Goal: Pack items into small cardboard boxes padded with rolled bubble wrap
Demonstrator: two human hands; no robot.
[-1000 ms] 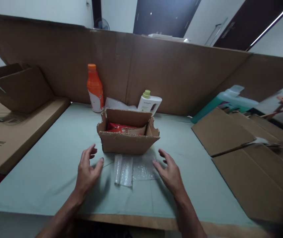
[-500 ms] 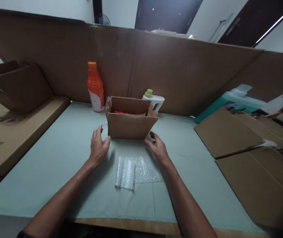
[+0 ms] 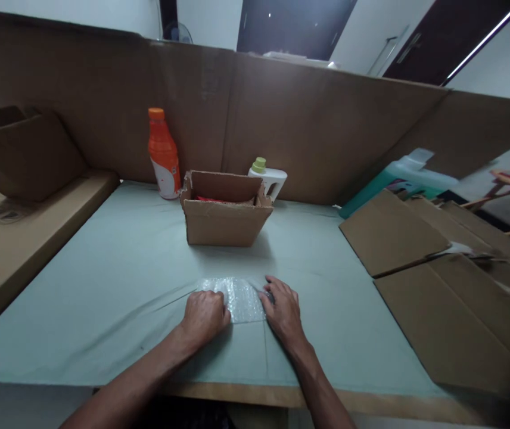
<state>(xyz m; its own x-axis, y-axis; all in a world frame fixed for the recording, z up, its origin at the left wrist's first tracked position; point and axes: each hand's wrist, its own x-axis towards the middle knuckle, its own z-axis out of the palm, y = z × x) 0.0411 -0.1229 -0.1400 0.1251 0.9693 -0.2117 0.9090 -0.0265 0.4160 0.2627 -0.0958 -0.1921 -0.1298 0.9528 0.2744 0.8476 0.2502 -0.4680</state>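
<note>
Clear plastic bubble-wrap sheet [image 3: 245, 301] lay between my left grip [image 3: 205, 313] and right grip [image 3: 284, 307], on pale green cloth [image 3: 353, 322] covering wood-edged table [image 3: 237, 393], nearer me than open-topped brown cardboard box [image 3: 221, 226]. Left fingers curled down over sheet's left end; whether they pinched plastic, I could not tell. Right thumb stood apart from fingers at right edge. Handling called, I judged, for light, even pressure: ends kept level, bubbles uncrushed, cloth, creased at left, not dragged along.

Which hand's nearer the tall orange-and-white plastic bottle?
Left. The left hand is in front and to the right of the bottle; the right hand, farther right.
</note>
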